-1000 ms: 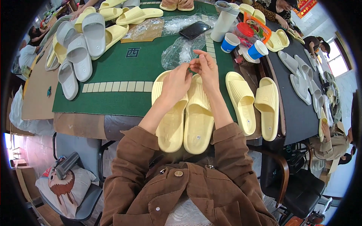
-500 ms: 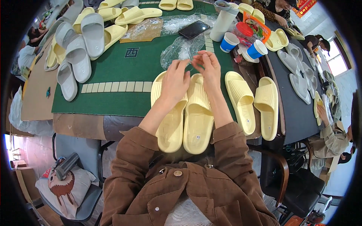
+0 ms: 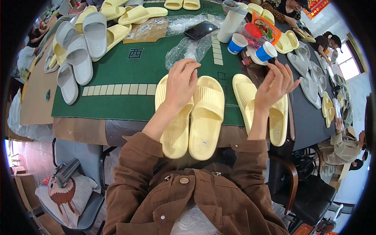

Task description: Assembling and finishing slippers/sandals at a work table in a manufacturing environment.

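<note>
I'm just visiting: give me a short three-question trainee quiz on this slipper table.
1. True or false: the left hand rests on a yellow slipper pair.
2. The right hand is: A) gripping a cup, B) open above another yellow pair, C) on the phone.
3. Fill in: the two paper cups are blue and ____.

Key: 1 true; 2 B; 3 white.

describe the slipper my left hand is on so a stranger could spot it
On the green mat covering the table, two pale yellow slipper pairs lie at the near edge. Of the left pair, it is the left slipper, under the left hand; its twin lies uncovered.
</note>
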A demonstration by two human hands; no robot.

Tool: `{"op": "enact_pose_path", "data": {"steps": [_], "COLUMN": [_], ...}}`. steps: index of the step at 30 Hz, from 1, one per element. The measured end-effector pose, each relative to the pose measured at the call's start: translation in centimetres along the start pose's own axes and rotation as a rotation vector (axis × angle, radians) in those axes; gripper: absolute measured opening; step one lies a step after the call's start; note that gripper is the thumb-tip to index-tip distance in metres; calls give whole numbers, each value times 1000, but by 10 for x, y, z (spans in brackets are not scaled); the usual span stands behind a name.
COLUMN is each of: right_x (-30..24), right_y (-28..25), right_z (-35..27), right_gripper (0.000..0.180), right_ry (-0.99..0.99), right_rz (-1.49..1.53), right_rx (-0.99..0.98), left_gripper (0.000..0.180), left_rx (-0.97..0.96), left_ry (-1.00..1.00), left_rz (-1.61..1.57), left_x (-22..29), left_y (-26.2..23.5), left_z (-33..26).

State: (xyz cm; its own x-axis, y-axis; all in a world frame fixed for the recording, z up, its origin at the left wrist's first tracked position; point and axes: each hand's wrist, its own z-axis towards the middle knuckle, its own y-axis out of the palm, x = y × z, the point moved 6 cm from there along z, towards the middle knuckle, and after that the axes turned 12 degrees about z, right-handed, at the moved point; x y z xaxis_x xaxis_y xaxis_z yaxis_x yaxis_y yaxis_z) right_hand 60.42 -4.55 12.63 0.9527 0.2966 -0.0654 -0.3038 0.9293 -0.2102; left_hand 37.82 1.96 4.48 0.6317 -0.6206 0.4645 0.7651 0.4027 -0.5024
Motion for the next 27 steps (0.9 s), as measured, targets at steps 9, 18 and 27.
{"op": "enact_pose_path", "data": {"steps": [9,18,27], "right_x": [25,50,69], "right_y": [-48,-94,-68], "right_z": [-41,-102,-125], "right_gripper": [10,23,30], "right_ry": [247,394,476], "right_rz": [129,-175,24], "right_rx": [-296,-583,-678], "left_gripper": [24,47,58], "left_rx": [-183,-404,-577], "left_ry": [117,-17,37], "left_rz": [-64,27,243], "left_x": [49,58,59], "left_y": [-28,-62,-33], "left_z": [-50,-111,-124]}}
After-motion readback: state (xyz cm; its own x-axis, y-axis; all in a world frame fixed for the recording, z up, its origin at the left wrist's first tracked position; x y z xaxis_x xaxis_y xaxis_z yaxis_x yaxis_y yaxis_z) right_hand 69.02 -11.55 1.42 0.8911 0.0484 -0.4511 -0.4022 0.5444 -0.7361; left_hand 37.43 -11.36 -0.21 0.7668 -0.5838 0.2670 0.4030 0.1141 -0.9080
